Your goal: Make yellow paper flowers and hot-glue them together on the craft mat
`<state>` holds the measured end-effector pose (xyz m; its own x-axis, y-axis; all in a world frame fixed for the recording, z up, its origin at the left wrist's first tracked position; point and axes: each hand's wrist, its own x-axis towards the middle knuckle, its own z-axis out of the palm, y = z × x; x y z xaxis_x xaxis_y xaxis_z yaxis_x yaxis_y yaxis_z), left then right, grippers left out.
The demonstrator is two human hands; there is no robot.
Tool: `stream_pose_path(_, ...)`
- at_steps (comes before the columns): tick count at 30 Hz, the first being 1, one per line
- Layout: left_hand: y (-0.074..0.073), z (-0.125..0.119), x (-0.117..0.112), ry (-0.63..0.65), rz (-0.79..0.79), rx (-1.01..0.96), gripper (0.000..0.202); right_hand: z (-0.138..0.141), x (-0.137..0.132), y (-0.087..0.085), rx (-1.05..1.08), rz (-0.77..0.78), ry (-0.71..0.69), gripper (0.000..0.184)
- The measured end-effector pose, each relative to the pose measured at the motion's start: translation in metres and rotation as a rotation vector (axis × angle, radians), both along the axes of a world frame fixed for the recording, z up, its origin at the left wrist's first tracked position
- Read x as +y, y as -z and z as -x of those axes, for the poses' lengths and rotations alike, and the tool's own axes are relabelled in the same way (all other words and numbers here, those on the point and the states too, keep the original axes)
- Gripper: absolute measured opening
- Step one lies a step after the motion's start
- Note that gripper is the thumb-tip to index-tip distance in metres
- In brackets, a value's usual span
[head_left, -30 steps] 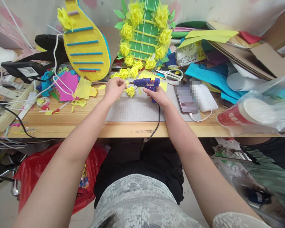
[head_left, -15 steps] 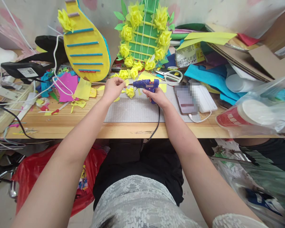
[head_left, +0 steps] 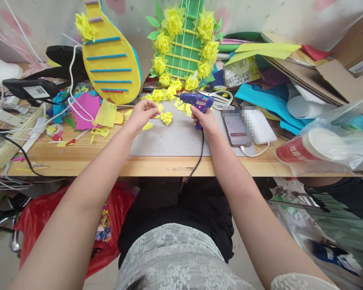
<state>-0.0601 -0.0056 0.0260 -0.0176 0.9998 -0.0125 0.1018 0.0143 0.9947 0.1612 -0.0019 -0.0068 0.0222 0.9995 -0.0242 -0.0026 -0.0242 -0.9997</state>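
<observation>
My left hand (head_left: 142,113) is closed in a pinch on a small yellow paper piece (head_left: 159,108) above the grey cutting mat (head_left: 169,141). My right hand (head_left: 205,121) grips the handle of a blue glue gun (head_left: 196,100), its nozzle pointing left and its black cord (head_left: 199,157) running off the table's front edge. A yellow paper flower (head_left: 167,117) lies on the mat between the two hands. A loose yellow scrap (head_left: 147,126) lies just below my left hand.
A green board ringed with yellow flowers (head_left: 184,44) and a yellow paddle-shaped board (head_left: 109,60) lean at the back. Scissors (head_left: 218,96), a phone (head_left: 236,128) and a white power bank (head_left: 260,125) lie right. Paper scraps (head_left: 87,106) and cables crowd the left; a bagged cup (head_left: 314,149) sits right.
My right hand has drawn the glue gun to the right and slightly back, away from the piece in my left hand. My left hand has stayed almost still, keeping its pinch.
</observation>
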Motion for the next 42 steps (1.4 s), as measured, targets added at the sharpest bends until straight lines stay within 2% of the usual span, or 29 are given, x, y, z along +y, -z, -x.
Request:
stream_pose_path(3,-0.004,0.005,-0.002,0.068,0.018,-0.055,0.015,-0.001,0.000,-0.002,0.067,0.003,0.034,0.042)
stream_pose_path(6,-0.008,0.008,-0.003,0.123,0.059,-0.099,0.024,-0.003,0.002,-0.001,0.107,-0.001,0.044,0.044)
stream_pose_path(14,-0.008,0.010,-0.001,-0.046,0.079,-0.010,0.012,-0.006,0.006,0.003,0.010,-0.042,0.074,0.048)
stream_pose_path(19,0.004,0.012,0.003,-0.109,-0.025,0.034,0.011,-0.006,0.007,0.006,-0.098,-0.100,0.147,0.045)
stream_pose_path(25,0.028,-0.001,0.011,-0.287,-0.144,-0.203,0.012,-0.013,0.010,0.013,-0.228,-0.080,0.235,0.036)
stream_pose_path(28,0.033,-0.006,0.010,-0.279,-0.171,-0.261,0.016,-0.016,0.009,0.014,-0.318,-0.079,0.182,0.035)
stream_pose_path(33,0.033,-0.002,0.006,-0.229,-0.130,-0.269,0.017,-0.017,0.008,0.015,-0.435,-0.096,0.138,0.033)
stream_pose_path(42,0.038,0.002,0.006,-0.230,-0.109,-0.290,0.017,-0.010,0.012,0.014,-0.505,-0.139,0.054,0.035)
